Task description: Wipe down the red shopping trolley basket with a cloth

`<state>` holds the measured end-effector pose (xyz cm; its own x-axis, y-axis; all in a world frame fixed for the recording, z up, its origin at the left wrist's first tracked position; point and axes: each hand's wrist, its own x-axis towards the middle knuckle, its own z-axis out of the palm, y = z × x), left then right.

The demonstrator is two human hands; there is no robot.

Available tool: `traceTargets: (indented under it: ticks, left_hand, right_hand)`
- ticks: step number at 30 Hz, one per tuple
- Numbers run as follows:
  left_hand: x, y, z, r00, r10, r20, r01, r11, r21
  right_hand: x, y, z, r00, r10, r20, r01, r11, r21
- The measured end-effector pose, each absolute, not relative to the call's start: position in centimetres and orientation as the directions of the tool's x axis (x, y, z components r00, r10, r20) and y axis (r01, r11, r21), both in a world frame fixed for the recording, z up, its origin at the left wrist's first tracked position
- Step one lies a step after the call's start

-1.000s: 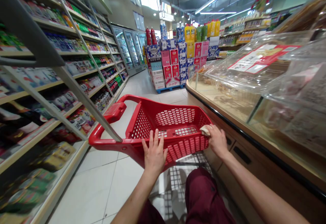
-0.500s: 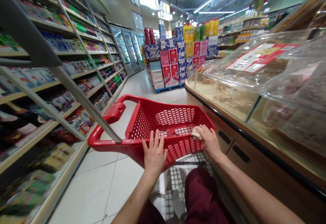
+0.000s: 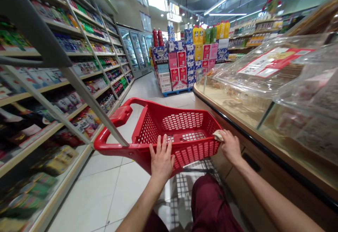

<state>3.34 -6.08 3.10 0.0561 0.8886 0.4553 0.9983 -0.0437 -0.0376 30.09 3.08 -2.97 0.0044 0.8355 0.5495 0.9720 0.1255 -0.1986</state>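
Observation:
A red plastic shopping cart basket [image 3: 185,119] with perforated walls stands in front of me, its inside bare. My left hand [image 3: 161,160] lies on the near rim, fingers stretched out and apart. At the far right corner of the rim, my right hand [image 3: 231,146] presses a pale crumpled cloth [image 3: 218,135] against the edge, its fingers closed over it. A grey metal bar [image 3: 95,107] rises from the cart's left side toward a dark grey handle piece [image 3: 34,31] at the upper left, close to the camera.
Drink shelves [image 3: 87,61] line the left side. On the right, a wooden display counter [image 3: 253,137] holds clear plastic food boxes [image 3: 274,63], close beside my right arm. Stacked drink cartons [image 3: 179,70] stand on a blue pallet [image 3: 176,92] ahead. Glass-door fridges [image 3: 133,49] are farther back.
My right hand has slid right with the cloth along the near rim to the corner. My left hand stays on the rim. The view has shifted slightly.

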Motion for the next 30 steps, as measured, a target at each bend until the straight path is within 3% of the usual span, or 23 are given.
traceTargets:
  ticks: [6,11,16,21,26,30]
  left_hand:
    - [3.4,-6.2,3.3,0.045,0.894,0.446,0.999,-0.026,-0.048]
    - [3.3,-6.2,3.2,0.074,0.901,0.427,0.997,-0.053,-0.061]
    - [3.3,-6.1,3.3,0.065,0.912,0.406,0.997,-0.042,-0.064]
    - [3.3,-6.0,3.0,0.094,0.909,0.406,0.994,-0.061,-0.094]
    - [3.4,-5.9,2.8,0.082,0.908,0.41,0.993,-0.038,-0.113]
    - [3.3,-5.9,2.7,0.102,0.905,0.412,0.99,-0.053,-0.129]
  right_hand:
    - [28.2,2.3,-3.2,-0.284,0.757,0.588,0.902,0.419,-0.104]
    - [29.2,2.9,-3.3,0.022,0.824,0.565,0.968,0.123,-0.217]
    - [28.6,2.5,-3.0,-0.265,0.766,0.586,0.918,0.387,-0.092]
    - [29.8,2.9,-3.0,0.037,0.83,0.556,0.977,0.088,-0.196]
    - [29.3,2.8,-3.2,-0.239,0.786,0.57,0.935,0.345,-0.084]
    - [30.3,3.0,-3.1,-0.002,0.825,0.566,0.972,0.136,-0.194]
